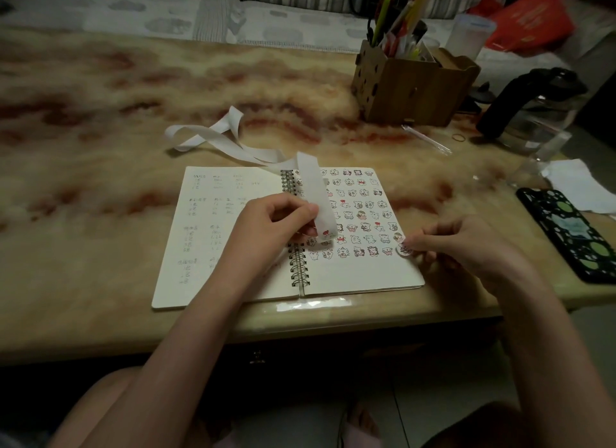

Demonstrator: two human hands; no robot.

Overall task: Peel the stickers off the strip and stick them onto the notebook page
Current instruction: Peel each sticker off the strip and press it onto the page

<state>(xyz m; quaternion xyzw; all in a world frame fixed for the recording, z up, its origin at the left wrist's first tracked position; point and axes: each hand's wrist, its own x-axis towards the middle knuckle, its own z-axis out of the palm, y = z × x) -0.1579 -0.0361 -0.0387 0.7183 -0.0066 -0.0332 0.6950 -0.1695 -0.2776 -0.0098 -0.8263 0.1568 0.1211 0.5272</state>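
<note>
Wooden pen holder, black kettle, phone, rubber band on table.

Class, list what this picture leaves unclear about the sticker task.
- Head view: writing on the notebook left page, too small and blurred.
- Sticker design at the right hand, blurred, partly under fingertips.
- Stickers beneath the strip and left hand, covered.

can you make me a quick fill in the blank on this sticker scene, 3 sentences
1. The left hand pinches the white ____, which trails back over the table.
2. The right hand holds one round sticker at the ____ edge of the notebook page.
3. The pens stand in a ____ box.

Missing words: strip; right; wooden
</note>
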